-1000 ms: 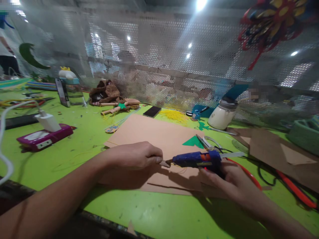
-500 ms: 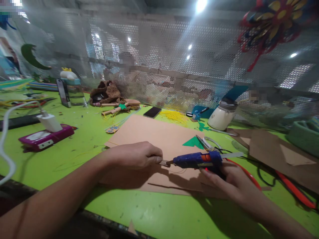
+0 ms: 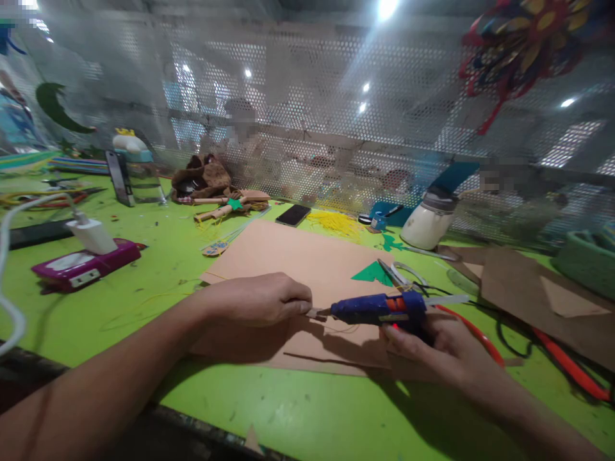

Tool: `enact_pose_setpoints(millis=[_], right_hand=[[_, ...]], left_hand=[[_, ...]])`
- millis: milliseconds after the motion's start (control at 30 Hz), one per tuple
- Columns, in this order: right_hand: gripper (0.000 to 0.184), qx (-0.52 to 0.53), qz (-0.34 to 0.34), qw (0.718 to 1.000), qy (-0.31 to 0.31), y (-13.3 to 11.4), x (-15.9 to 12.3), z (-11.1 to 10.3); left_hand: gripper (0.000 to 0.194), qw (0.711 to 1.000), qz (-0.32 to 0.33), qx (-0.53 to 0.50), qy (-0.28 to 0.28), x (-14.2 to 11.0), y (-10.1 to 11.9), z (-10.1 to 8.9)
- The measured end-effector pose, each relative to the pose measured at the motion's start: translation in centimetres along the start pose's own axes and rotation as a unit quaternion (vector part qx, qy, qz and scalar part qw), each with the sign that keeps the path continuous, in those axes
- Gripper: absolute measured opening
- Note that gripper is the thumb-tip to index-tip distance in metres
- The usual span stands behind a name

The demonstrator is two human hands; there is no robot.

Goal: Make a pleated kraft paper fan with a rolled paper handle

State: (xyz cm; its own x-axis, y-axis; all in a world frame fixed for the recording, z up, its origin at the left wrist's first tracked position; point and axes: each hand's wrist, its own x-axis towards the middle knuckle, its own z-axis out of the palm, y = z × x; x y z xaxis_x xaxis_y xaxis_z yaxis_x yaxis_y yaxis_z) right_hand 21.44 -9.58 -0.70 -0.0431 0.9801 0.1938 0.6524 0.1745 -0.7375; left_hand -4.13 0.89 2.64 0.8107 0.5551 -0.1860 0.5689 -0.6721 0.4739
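Note:
My right hand (image 3: 444, 342) is wrapped round a blue hot glue gun (image 3: 369, 308), with a pale glue stick (image 3: 449, 299) jutting from its back end. The gun's nozzle meets, or nearly meets, a small brown strip (image 3: 316, 314) pinched in the fingertips of my left hand (image 3: 271, 299). Most of that strip is hidden by my fingers, so its exact kind is unclear. Both hands are above a light brown sheet of cardboard (image 3: 288, 246). A green paper triangle (image 3: 372, 272) lies on the sheet's right side, with scissors (image 3: 396, 275) beside it.
On the green table (image 3: 288, 410), a purple power strip (image 3: 86, 264) with a white charger (image 3: 93, 237) stands left. Behind the cardboard are a phone (image 3: 293, 215), yellow strands (image 3: 336, 223) and a white jar (image 3: 425, 221). Brown card pieces (image 3: 523, 282) and an orange-handled tool (image 3: 571, 368) lie right.
The glue gun and my right hand have shifted very slightly left, with the nozzle still at the strip. My left hand keeps its pinch. The view has moved a little.

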Motion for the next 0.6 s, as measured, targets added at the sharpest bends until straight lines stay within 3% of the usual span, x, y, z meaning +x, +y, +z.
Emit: enact_pose_setpoints(millis=[100, 267, 600], right_hand=[[0.035, 0.012, -0.007, 1.0, -0.016, 0.16, 0.21, 0.11], [0.032, 0.023, -0.005, 1.0, 0.017, -0.17, 0.41, -0.04], [0.036, 0.051, 0.035, 0.998, -0.011, 0.04, 0.25, -0.04]], left_hand=[[0.031, 1.0, 0.004, 0.004, -0.001, 0.02, -0.04, -0.03], [0.03, 1.0, 0.009, 0.006, -0.004, 0.0, -0.13, -0.16], [0.03, 1.0, 0.022, -0.008, -0.008, -0.04, -0.18, -0.41]])
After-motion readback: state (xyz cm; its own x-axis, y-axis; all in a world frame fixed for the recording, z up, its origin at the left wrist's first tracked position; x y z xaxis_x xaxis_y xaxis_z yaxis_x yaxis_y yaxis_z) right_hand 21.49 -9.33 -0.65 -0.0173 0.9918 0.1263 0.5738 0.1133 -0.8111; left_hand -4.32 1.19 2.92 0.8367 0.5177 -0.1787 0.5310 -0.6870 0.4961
